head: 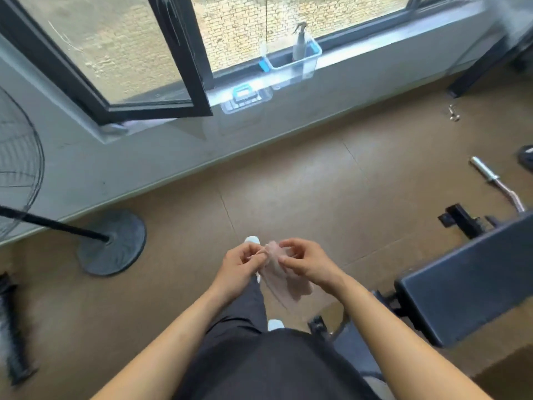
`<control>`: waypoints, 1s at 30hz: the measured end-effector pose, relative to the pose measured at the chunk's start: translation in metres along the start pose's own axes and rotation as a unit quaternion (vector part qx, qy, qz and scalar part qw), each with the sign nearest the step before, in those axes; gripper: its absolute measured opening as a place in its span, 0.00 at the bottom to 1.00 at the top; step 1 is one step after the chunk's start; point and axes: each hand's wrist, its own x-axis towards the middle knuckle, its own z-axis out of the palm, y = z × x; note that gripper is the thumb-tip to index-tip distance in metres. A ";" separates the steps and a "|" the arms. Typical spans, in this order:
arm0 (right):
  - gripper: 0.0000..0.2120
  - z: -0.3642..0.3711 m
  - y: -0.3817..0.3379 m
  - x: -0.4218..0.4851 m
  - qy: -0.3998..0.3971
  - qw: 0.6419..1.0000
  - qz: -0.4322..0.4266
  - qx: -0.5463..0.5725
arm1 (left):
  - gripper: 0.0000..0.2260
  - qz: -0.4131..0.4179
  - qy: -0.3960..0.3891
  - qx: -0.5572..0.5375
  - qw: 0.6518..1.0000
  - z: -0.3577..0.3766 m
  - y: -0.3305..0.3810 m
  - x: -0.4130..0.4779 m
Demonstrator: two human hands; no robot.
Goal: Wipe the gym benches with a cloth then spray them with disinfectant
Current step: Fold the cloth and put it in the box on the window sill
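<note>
Pinching a thin pink cloth, both hands' fingers spread it. Bench at three o'clock looks unwiped; spray bottle waits at twelve.

**Daylight from the window, soft focus throughout**

We see bright daylight entering through the window, leaving a pale sheen on the brown floor. Shadows are faint and diffuse. The whole frame is slightly soft; the edges smear, notably the dark object at lower left, and the wide lens bows the sill.
</note>
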 end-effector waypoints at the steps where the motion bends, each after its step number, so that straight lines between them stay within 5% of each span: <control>1: 0.12 -0.009 -0.011 0.021 -0.001 1.000 0.005 -0.007 | 0.05 -0.007 0.013 -0.006 1.000 -0.003 0.008 0.025; 10: 0.04 -0.110 -0.107 0.217 0.087 0.988 0.082 -0.097 | 0.06 -0.095 0.114 -0.053 0.987 -0.051 0.090 0.271; 20: 0.04 -0.245 -0.221 0.431 0.156 0.983 0.072 -0.058 | 0.02 -0.149 0.162 -0.097 0.971 -0.112 0.214 0.558; 26: 0.07 -0.327 -0.268 0.569 0.161 0.982 0.020 -0.096 | 0.08 -0.222 0.264 -0.214 0.914 -0.119 0.255 0.710; 30: 0.08 -0.380 -0.305 0.650 0.135 0.981 0.030 -0.134 | 0.02 -0.276 0.307 -0.230 0.881 -0.126 0.276 0.782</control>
